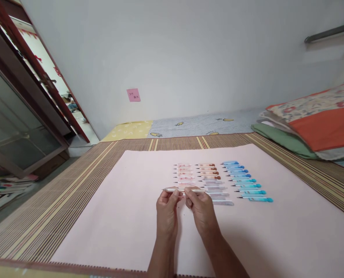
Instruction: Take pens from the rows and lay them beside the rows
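Observation:
A slim whitish pen [181, 189] lies level between my two hands, a little above a pale pink sheet [125, 216]. Near its pointed end, my left hand [167, 214] pinches it between thumb and fingers. My right hand [203, 210] grips it further along, toward the right end. Just beyond my hands, pens lie in columns with their tips to the left: pink-patterned pens [185, 170], brown-ended pens [208, 168], greyish clear pens [220, 194] and blue to turquoise pens [249, 186]. My hands hide part of the nearest pink and grey ones.
The sheet rests on a striped mat [73, 200]. Folded bedding with an orange cover [325, 127] is stacked at the right. A pink note [133, 95] sticks to the wall behind. At the left are a glass-paned door [21, 116] and a pile of books [9, 191].

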